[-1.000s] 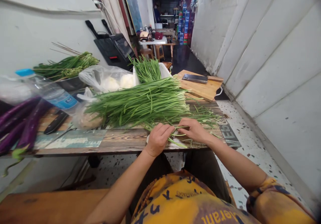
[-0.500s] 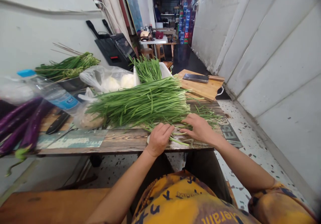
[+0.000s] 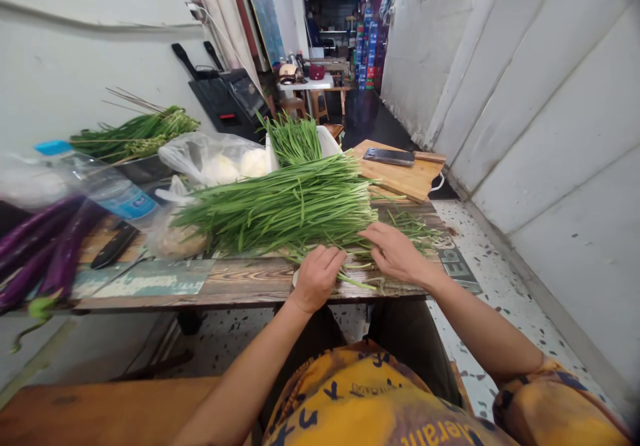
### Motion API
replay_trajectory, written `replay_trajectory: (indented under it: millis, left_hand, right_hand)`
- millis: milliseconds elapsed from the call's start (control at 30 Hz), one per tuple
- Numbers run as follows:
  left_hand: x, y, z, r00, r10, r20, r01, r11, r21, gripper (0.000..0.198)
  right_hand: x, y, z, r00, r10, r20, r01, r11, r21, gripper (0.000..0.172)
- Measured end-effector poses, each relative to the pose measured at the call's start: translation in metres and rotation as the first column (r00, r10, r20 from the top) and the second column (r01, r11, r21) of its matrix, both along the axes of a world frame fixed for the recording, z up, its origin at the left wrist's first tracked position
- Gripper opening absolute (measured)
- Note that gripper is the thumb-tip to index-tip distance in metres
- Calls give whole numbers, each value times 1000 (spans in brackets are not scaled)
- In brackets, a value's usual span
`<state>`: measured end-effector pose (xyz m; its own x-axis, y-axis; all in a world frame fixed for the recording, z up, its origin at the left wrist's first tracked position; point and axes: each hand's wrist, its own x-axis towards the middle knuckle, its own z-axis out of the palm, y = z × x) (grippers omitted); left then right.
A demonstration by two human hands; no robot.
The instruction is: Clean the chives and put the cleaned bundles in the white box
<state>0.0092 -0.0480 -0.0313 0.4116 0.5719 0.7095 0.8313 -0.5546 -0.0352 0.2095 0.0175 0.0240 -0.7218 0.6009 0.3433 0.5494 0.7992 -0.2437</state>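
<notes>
A big bundle of long green chives [image 3: 280, 209] lies across the wooden table [image 3: 235, 279], cut ends to the right. My left hand [image 3: 316, 274] rests at the table's near edge, fingers curled round a few loose chive stalks. Just right of it, my right hand [image 3: 395, 251] reaches onto the cut ends of the bundle, fingers bent and pinching at stalks. Loose chive stalks [image 3: 415, 227] are scattered on the table beyond my right hand.
A wooden cutting board [image 3: 400, 176] with a cleaver [image 3: 389, 156] lies at the table's far right. Purple eggplants [image 3: 43, 249], a water bottle [image 3: 97, 183], a black-handled knife [image 3: 113, 245] and plastic bags [image 3: 215, 156] crowd the left. More greens [image 3: 135, 129] sit behind.
My right hand has left the stalks it shared with my left hand and moved up and forward onto the bundle's cut ends. My left hand has stayed put.
</notes>
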Motion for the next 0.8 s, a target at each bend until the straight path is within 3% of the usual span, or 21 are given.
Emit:
replay_trajectory:
  millis: [133, 333, 500, 600, 667, 800]
  left_hand:
    - [0, -1, 1, 1000, -1, 2, 1, 1000, 10, 29]
    - [3, 1, 0, 998, -35, 44, 37, 999, -32, 24]
    - [4, 2, 6, 999, 30, 30, -27, 996, -87, 27]
    - [5, 1, 9, 996, 66, -52, -69, 996, -55, 28]
    - [5, 0, 11, 993, 96, -62, -97, 995, -19, 27]
    - [6, -3, 12, 995, 96, -31, -95, 995, 8, 25]
  right_hand:
    - [-9, 0, -4, 991, 32, 128, -18, 994, -105, 32]
    - [7, 7, -2, 999, 38, 36, -30, 979, -199, 37]
    - [2, 6, 0, 998, 41, 40, -36, 992, -124, 35]
    - [1, 26, -3, 988, -151, 26, 152, 987, -54, 36]
    - [0, 47, -6, 956, -293, -10, 293, 955, 51, 25]
    - [-4, 75, -12, 937, -331, 113, 310, 936, 169, 15]
